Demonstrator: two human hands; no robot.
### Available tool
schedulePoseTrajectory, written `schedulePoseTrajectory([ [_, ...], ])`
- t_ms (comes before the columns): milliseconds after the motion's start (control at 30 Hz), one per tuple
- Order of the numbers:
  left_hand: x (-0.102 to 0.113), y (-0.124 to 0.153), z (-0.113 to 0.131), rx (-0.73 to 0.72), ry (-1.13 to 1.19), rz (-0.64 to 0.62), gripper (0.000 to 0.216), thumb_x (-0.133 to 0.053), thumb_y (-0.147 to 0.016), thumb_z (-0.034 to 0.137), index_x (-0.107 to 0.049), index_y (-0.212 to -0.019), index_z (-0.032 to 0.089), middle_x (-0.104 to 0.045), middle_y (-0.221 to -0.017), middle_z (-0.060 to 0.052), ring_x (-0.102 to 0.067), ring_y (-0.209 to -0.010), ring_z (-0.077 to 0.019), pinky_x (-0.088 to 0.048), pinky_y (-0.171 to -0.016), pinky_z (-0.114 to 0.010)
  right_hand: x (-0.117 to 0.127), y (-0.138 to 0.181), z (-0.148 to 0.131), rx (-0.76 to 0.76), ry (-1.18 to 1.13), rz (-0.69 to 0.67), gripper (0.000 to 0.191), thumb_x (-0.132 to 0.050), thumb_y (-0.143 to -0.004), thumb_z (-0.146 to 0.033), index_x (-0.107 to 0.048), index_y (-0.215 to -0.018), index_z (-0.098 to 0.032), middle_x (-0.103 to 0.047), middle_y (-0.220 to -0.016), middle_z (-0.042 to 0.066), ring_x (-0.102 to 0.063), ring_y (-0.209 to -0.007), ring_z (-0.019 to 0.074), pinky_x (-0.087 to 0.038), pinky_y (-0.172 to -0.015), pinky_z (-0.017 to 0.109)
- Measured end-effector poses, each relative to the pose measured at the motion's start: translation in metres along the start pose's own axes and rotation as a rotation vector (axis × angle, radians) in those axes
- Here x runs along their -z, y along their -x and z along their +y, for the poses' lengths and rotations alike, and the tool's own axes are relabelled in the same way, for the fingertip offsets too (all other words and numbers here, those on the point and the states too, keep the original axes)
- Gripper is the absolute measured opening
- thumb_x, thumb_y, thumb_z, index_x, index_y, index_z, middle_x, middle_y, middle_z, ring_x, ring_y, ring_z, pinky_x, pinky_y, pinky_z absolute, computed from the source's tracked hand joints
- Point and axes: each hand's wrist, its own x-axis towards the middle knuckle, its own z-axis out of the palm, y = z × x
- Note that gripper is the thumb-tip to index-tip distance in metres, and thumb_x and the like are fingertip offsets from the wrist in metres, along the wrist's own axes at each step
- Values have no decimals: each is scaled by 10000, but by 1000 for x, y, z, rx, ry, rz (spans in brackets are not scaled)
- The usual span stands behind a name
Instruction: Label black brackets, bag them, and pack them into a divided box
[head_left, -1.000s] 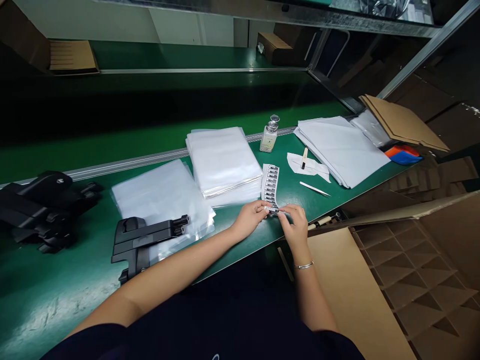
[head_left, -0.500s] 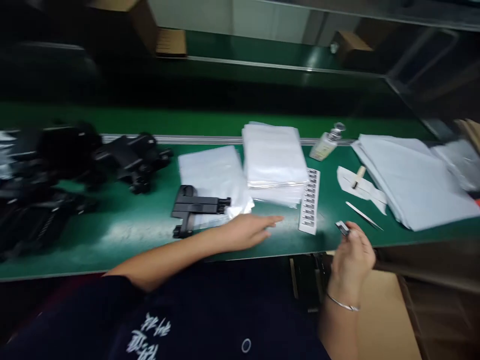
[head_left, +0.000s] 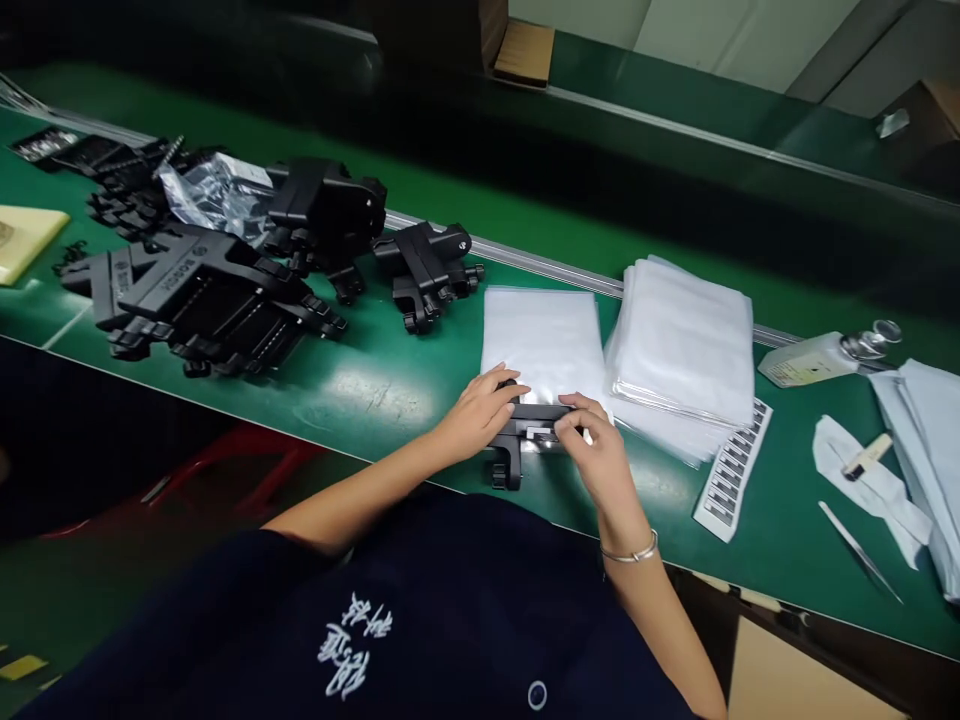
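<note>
A black plastic bracket (head_left: 511,452) lies near the table's front edge, partly over a stack of clear plastic bags (head_left: 541,325). My left hand (head_left: 480,415) holds it by its left end, thumb and fingers reaching over the top. At its right side my right hand (head_left: 596,445) is closed in a pinch on a small black-and-white label (head_left: 541,434), which lies against the bracket's front face. Whether the label sticks to the plastic, I cannot tell. The bracket's right end is hidden behind my right fingers.
Several similar black brackets (head_left: 217,290) are heaped at the left. To the right are a thick pile of bags (head_left: 686,335), a label sheet (head_left: 731,475), a pump bottle (head_left: 814,360), a small brush (head_left: 866,457) on a white cloth, and tweezers (head_left: 859,550).
My right hand has carried the label leftward to the bracket. My left hand has moved from the bare tabletop onto the bracket. The camera view has turned left.
</note>
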Motion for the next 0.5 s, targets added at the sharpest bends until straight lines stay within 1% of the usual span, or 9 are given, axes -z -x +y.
schedulePoseTrajectory([
  [67, -4, 3, 5, 13, 40, 34, 390, -360, -964, 220, -576, -1288, 197, -459, -1441, -113, -279, -1465, -300, -300, -1184, -507, -9, -9, 1, -63, 66, -49, 173, -651, -735, -336, -616, -607, -223, -665, -1130, 81, -516, -1214, 318, -296, -1080, 529],
  [133, -4, 5, 6, 23, 73, 48, 382, -365, -966, 218, -578, -1283, 198, -444, -1455, -115, -265, -1470, -305, -298, -1183, -516, -11, -13, 4, -95, 90, -72, 179, -637, -729, -341, -609, -598, -222, -664, -1114, 83, -537, -1167, 310, -325, -1052, 516],
  [267, -3, 6, 5, 28, 122, 64, 364, -380, -964, 207, -586, -1265, 223, -440, -1464, -104, -265, -1471, -304, -298, -1178, -534, -11, -15, 8, -81, 130, -56, 186, -620, -735, -339, -593, -592, -223, -661, -1070, 78, -551, -1103, 290, -361, -1013, 486],
  [400, -3, 6, 6, 28, 132, 58, 363, -382, -961, 200, -589, -1258, 220, -437, -1463, -110, -261, -1473, -307, -301, -1175, -541, -14, -15, 7, -68, 181, -52, 180, -613, -737, -329, -591, -592, -225, -653, -1041, 77, -544, -1103, 290, -365, -1001, 477],
  [500, -3, 6, 6, 19, 128, 53, 364, -377, -964, 202, -583, -1263, 217, -435, -1465, -114, -254, -1475, -309, -298, -1174, -549, -15, -15, 4, -89, 210, -58, 189, -613, -740, -337, -588, -591, -223, -647, -1052, 76, -543, -1091, 294, -370, -986, 478],
])
